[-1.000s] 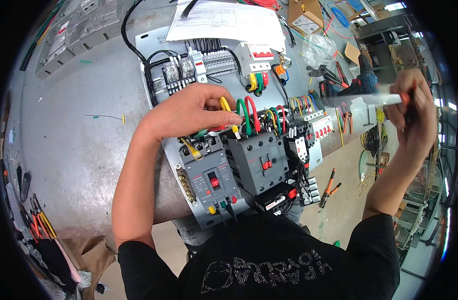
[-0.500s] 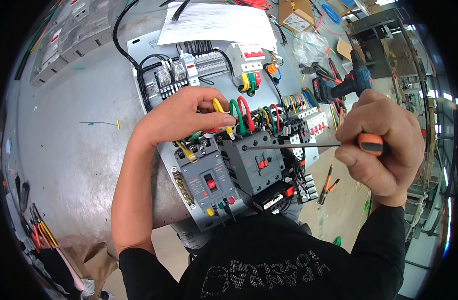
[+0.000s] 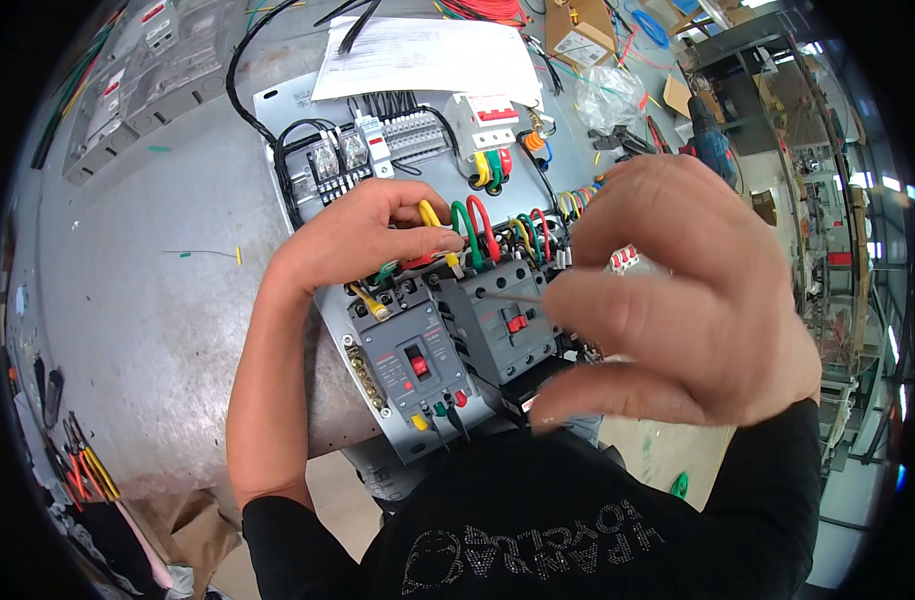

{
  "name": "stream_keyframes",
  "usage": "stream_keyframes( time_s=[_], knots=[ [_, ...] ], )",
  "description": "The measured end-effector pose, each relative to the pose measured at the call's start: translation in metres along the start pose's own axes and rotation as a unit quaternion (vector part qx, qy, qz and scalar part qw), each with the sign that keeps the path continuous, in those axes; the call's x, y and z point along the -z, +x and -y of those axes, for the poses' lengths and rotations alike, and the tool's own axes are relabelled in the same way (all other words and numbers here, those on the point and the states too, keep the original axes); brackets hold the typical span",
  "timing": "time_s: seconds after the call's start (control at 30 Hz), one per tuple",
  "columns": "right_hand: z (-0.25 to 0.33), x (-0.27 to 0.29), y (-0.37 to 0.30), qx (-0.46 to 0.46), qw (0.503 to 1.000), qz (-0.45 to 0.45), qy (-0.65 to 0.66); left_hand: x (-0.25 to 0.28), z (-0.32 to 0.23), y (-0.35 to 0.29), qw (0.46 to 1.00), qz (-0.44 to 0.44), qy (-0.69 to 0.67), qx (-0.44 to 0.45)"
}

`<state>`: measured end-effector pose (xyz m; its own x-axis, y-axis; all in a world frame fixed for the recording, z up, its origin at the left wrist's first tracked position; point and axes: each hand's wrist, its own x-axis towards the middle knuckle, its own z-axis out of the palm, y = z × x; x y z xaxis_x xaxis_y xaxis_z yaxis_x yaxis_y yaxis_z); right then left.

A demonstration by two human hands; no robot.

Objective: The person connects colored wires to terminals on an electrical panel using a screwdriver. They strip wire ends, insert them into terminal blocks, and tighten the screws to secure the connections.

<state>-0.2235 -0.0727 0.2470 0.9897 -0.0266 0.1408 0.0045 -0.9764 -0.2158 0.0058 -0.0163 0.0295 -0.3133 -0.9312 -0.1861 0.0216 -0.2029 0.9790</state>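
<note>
My left hand (image 3: 377, 225) pinches a yellow wire (image 3: 430, 213) between thumb and fingers, above the terminals of a grey contactor (image 3: 507, 330). Green (image 3: 459, 218) and red (image 3: 478, 215) wires arch beside it. My right hand (image 3: 682, 300), large and slightly blurred, is closed around a screwdriver, whose thin shaft (image 3: 515, 297) reaches left to the contactor's upper left terminal; its handle is hidden behind my fingers. Left of the contactor sits a grey moulded-case circuit breaker (image 3: 412, 345) with a red toggle. Both are on a metal mounting plate (image 3: 332, 330).
Paper sheets (image 3: 427, 60) lie across the plate's far edge, near a white breaker (image 3: 482, 120) and terminal blocks (image 3: 414, 135). A cordless drill (image 3: 712, 145) and plastic bag (image 3: 610, 100) are at the far right. Clear-covered boxes (image 3: 147, 85) stand far left; pliers (image 3: 82, 455) lie near left.
My right hand has moved left and closer to the camera, now covering the screwdriver's handle and the small breakers. The shaft stays at the contactor's terminal. My left hand barely moves.
</note>
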Motion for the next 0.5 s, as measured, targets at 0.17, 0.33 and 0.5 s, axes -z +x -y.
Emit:
stream_keyframes(
  time_s=[0.17, 0.33, 0.5],
  knots=[
    [-0.02, -0.001, -0.007, 0.075, 0.994, -0.003, 0.073, 0.0, 0.0, 0.005, 1.0, 0.011, 0.017, 0.004],
    [-0.044, -0.003, 0.008, 0.149, 0.987, -0.048, 0.034, 0.0, 0.004, 0.003, 1.0, 0.0, 0.012, -0.014],
    [-0.011, 0.003, -0.017, -0.094, 0.986, -0.031, -0.132, 0.0, 0.001, 0.001, 1.0, -0.005, 0.009, 0.007]
  ],
)
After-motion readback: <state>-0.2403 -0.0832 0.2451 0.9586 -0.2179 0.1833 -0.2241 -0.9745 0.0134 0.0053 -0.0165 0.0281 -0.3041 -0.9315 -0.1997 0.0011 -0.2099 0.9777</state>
